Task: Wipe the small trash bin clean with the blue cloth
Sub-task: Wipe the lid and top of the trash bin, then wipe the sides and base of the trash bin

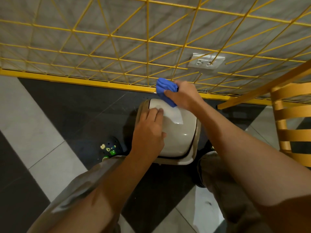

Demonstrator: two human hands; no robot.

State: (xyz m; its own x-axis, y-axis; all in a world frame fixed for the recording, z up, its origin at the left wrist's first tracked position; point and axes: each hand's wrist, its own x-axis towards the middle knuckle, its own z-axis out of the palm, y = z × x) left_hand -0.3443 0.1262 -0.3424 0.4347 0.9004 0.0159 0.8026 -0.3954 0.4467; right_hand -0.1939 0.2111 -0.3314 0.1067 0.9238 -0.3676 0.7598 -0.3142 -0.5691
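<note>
Between my knees, on the dark floor, stands the bin [178,137], seen from above so that only its beige lid shows. My left hand [149,130] lies flat on the lid's left half, fingers straight, gripping nothing. My right hand [184,96] grips the bunched cloth [163,89], whose lower fold touches the lid's far edge, just beside the yellow rail [84,82]. From the cloth, the lid's long axis runs back toward me, so I judge the coming stroke to be a pull toward my body. Hidden: the bin's walls, under the lid; my right fingertips, behind the cloth. Glare on the lid masks any dirt.
</note>
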